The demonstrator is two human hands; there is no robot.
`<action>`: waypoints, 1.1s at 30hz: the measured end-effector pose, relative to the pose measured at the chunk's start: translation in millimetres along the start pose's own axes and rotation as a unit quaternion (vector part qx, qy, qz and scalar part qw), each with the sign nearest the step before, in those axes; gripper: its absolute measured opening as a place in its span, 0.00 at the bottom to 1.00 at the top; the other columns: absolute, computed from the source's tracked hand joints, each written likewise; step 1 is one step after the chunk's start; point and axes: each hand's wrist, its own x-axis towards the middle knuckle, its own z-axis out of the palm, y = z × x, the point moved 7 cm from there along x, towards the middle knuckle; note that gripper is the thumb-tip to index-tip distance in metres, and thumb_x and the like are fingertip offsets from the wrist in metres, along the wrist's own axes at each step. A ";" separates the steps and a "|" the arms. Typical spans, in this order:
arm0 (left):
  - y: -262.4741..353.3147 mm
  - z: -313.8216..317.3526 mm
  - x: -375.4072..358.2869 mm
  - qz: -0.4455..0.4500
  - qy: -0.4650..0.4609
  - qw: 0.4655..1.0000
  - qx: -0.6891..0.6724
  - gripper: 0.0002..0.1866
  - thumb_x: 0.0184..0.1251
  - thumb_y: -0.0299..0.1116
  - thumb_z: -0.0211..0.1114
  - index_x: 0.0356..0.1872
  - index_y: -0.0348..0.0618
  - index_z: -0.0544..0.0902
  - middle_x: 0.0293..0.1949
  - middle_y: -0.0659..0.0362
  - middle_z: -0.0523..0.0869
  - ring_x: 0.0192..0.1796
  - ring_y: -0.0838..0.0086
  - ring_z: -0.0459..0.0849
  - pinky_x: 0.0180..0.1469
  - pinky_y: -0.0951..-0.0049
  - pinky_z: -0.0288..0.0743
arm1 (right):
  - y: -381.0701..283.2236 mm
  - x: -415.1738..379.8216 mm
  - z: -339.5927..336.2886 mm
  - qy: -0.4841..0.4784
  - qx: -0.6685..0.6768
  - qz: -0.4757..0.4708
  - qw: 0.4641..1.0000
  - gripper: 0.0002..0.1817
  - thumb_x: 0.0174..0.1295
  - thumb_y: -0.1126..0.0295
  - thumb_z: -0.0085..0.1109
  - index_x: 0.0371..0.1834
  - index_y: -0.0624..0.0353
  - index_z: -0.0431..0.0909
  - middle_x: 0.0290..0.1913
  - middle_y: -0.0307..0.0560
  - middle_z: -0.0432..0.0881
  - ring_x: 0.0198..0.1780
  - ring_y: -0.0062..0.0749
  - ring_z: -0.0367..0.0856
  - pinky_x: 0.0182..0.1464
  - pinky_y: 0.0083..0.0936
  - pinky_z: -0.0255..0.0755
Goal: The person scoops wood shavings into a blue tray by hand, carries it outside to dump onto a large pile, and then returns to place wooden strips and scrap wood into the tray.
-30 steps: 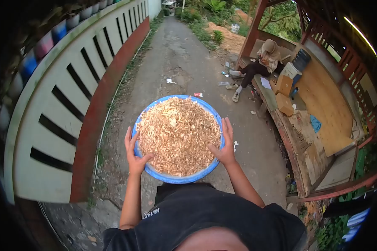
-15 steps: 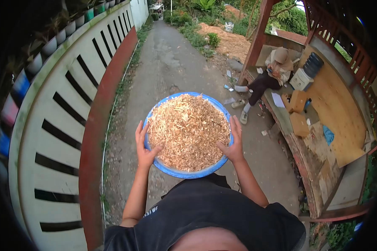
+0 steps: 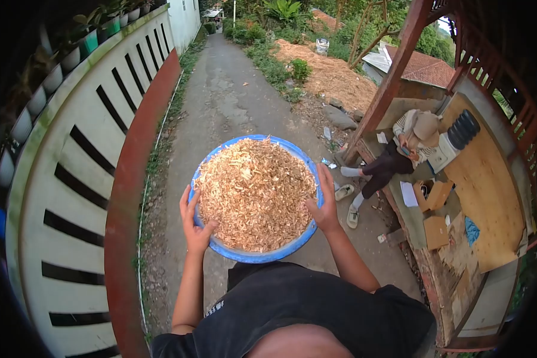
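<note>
A round blue basin (image 3: 253, 257) is held out in front of my body, heaped with pale wood shavings (image 3: 256, 191). My left hand (image 3: 197, 221) grips the left rim, its thumb lying over the edge toward the shavings. On the opposite side, my right hand (image 3: 324, 203) clasps the right rim, thumb inward as well. Both hands are closed on the basin, and their fingers under the rim are partly hidden. The heap rises above the rim in the middle.
A paved lane (image 3: 221, 89) runs ahead. Along the left stands a white slotted wall (image 3: 59, 179) with potted plants on top. At right, a person (image 3: 400, 149) sits on a wooden platform (image 3: 411, 232) with cardboard boxes (image 3: 437, 231). A shavings pile (image 3: 334, 74) lies beyond.
The platform and seated person appear farther right and lower in view. In the frame, the basin and both my hands sit slightly left and lower, with the same hold.
</note>
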 end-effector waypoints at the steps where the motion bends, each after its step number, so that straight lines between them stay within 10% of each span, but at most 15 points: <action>1: -14.9 13.1 19.0 0.005 -0.011 1.000 -0.006 0.52 0.57 0.68 0.80 0.77 0.44 0.81 0.83 0.40 0.66 0.84 0.45 0.66 0.84 0.44 0.59 | 11.9 16.9 3.7 0.004 -0.007 -0.004 1.000 0.58 0.62 0.34 0.70 0.91 0.53 0.61 0.88 0.67 0.56 0.89 0.61 0.55 0.86 0.55 0.52; 19: -162.0 232.4 366.4 0.059 -0.173 0.982 -0.047 0.44 0.48 0.60 0.88 0.67 0.50 0.91 0.88 0.39 0.58 0.87 0.43 0.63 0.85 0.42 0.59 | 204.1 272.0 24.7 0.076 -0.081 0.057 0.992 0.63 0.53 0.21 0.74 0.88 0.48 0.69 0.88 0.60 0.59 0.88 0.61 0.58 0.86 0.59 0.53; 33: -293.8 443.9 631.9 0.050 -0.168 0.981 -0.087 0.41 0.49 0.62 0.86 0.64 0.50 0.93 0.86 0.40 0.63 0.86 0.43 0.65 0.85 0.42 0.59 | 391.5 565.8 4.1 0.101 -0.098 0.063 0.988 0.59 0.54 0.30 0.80 0.86 0.49 0.72 0.88 0.59 0.61 0.87 0.59 0.61 0.85 0.56 0.58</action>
